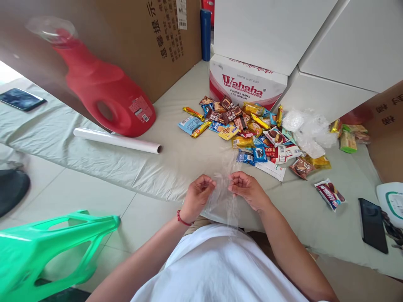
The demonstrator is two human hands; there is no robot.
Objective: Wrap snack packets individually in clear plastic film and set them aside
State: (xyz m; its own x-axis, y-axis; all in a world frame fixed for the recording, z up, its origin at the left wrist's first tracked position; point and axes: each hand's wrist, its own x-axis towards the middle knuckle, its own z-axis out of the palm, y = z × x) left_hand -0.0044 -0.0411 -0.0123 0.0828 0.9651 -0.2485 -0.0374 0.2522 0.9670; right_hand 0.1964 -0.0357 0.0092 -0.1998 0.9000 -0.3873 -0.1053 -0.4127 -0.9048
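Observation:
Both my hands pinch a clear plastic bag (223, 191) just above my lap. My left hand (197, 196), with a red string bracelet on its wrist, grips the bag's left edge. On the right edge, my right hand (247, 189) has its fingers curled closed. The thin film hangs down between them. Beyond the bag, a heap of wrapped snacks (245, 126) lies spread on the pale cloth (176, 163).
A Wahaha carton (247, 82) stands behind the snacks. Crumpled clear bags (307, 130) lie to the right. A red jug (103, 92) and white roll (118, 140) are at left. A black phone (373, 224) lies at right, a green stool (53, 247) at lower left.

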